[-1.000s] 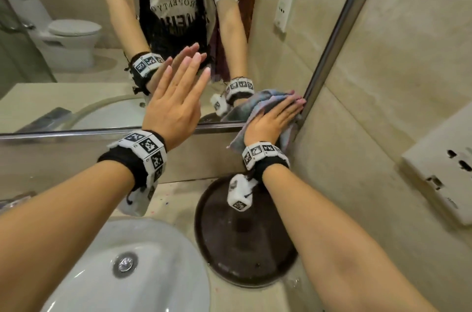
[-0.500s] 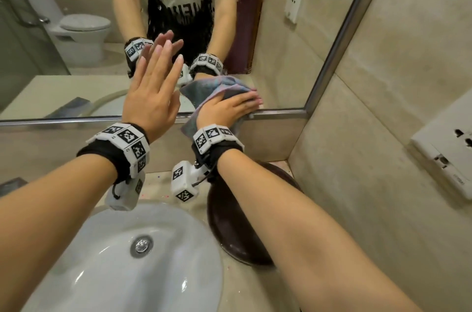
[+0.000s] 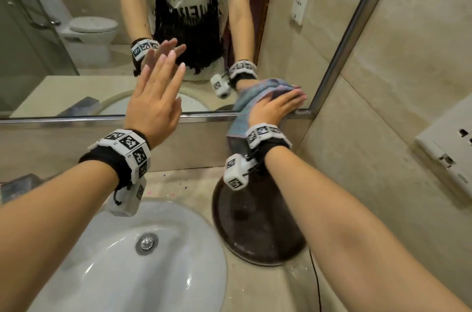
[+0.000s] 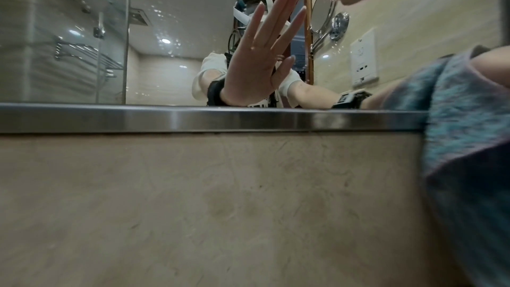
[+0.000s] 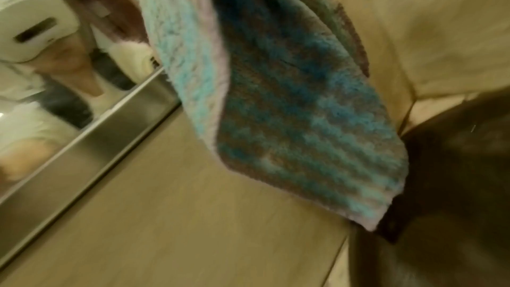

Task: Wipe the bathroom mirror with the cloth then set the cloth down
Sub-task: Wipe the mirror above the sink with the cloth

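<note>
Nearest, below both wrists, sit the sink (image 3: pixel 122 255) and a dark round tray (image 3: pixel 255 235) on the desk (image 3: pixel 178 184). Farther on, the left hand (image 3: pixel 153 102) rests flat on the mirror (image 3: pixel 76 56), fingers (image 3: pixel 166 66) straight, pointing up. Right of them, the right hand (image 3: pixel 273 109) presses the cloth (image 3: pixel 258 91) against the mirror's lower right corner with straight fingers; its long axis hangs downward below the frame.

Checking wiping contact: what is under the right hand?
The cloth, pressed by the right hand against the mirror in its lower right corner. The glass beneath the cloth is hidden.
</note>
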The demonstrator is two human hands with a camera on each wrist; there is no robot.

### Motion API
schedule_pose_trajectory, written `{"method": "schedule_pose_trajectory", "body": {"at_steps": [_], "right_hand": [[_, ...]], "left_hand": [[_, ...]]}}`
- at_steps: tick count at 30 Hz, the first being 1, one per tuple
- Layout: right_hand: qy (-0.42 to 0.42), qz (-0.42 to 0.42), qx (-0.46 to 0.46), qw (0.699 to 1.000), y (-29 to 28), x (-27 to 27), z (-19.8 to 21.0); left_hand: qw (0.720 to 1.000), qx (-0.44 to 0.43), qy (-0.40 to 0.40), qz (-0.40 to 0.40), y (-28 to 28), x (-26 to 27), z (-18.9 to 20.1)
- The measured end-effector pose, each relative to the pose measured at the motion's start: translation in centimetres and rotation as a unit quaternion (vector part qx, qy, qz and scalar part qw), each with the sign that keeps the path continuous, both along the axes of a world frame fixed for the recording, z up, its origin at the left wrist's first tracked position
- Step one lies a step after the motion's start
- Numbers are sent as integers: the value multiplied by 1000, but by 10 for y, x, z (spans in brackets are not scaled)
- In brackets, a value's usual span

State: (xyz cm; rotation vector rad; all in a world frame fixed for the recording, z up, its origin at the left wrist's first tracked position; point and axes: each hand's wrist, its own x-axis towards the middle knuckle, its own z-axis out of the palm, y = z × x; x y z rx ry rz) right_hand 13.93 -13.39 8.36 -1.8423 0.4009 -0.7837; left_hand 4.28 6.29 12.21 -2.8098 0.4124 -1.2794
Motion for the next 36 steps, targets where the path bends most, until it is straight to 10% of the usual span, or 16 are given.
{"method": "schedule_pose_trajectory", "body": {"at_steps": [10, 23, 36], "right_hand": [[15, 74, 43, 996, -35, 3, -1], [14, 134, 19, 991, 101, -45, -2], [-43, 4, -15, 999, -9, 6, -12]], "left_hand": [[1000, 3, 0, -12, -10, 5, -6], [999, 7, 25, 25, 11, -5, -6], [999, 8, 18, 26, 9, -13, -9]]}}
